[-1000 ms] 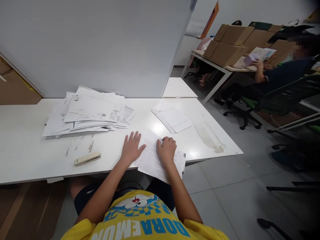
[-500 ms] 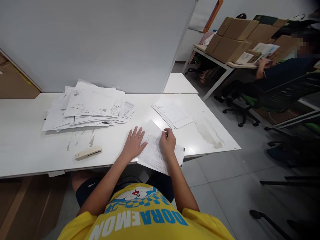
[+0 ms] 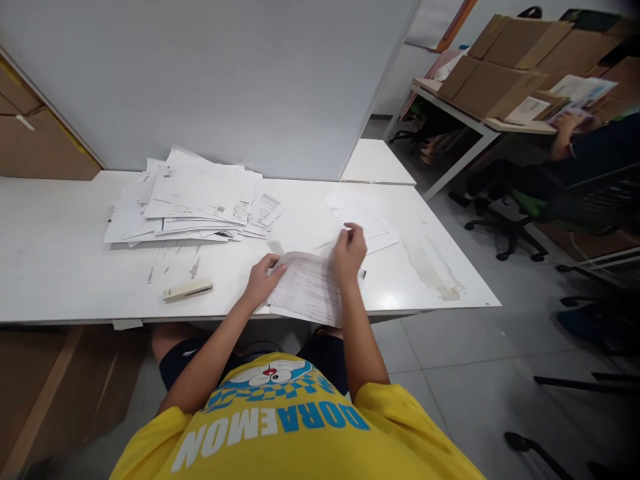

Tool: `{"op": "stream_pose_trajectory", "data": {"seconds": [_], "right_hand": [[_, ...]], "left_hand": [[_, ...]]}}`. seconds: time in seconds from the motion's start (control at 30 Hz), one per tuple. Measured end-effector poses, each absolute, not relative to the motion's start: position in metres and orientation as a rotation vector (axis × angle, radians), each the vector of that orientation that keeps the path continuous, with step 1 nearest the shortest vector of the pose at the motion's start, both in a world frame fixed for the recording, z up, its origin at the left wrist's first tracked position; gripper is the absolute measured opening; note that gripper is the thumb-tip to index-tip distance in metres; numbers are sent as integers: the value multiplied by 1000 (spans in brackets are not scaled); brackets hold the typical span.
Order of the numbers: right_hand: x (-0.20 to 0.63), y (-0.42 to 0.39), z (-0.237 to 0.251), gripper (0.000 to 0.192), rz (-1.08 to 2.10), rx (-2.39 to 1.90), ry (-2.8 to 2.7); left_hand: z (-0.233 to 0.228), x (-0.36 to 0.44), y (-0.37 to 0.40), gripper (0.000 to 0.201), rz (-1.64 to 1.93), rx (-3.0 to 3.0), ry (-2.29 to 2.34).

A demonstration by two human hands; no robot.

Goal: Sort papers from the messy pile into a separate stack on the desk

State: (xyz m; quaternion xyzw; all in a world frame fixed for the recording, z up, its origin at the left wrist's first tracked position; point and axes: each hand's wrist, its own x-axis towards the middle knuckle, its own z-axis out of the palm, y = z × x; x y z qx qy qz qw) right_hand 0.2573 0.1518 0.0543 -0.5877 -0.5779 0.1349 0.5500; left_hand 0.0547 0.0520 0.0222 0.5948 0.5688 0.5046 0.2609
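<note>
A printed paper sheet (image 3: 305,287) lies tilted over the front edge of the white table, its top edge lifted. My left hand (image 3: 263,279) pinches its upper left edge, thumb on top. At the sheet's right side is my right hand (image 3: 351,253), with fingers curled closed; what they hold, if anything, is hidden. A dark-marked paper corner (image 3: 363,274) shows beside my right wrist. Just beyond that hand lies a small stack of white papers (image 3: 373,223). To the left, a beige stapler (image 3: 188,291) rests on the table.
A large messy pile of papers (image 3: 195,197) sits at the back left against a grey partition (image 3: 210,80). Cardboard boxes (image 3: 490,87) stand on another table at the right, where a person sits on a wheeled chair (image 3: 510,227). Another carton (image 3: 50,143) is at far left.
My left hand has gone from lying flat with fingers spread to pinching the sheet's edge. The sheet's top has been lifted. My right hand has moved up slightly. The view has shifted.
</note>
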Motion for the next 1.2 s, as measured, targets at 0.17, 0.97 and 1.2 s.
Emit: {"op": "stream_pose_trajectory", "data": {"seconds": [0.17,0.97,1.2], "right_hand": [[300,184,71,34,292,-1447,-1272],[248,119,5,33,1077,-1045,-1553],[254,88,24,31,1146,-1163,-1505]], "left_hand": [[20,43,39,34,1795,1431,1585],[15,7,56,68,1837,1350,1705],[35,0,25,54,1830,1446,1828]]}}
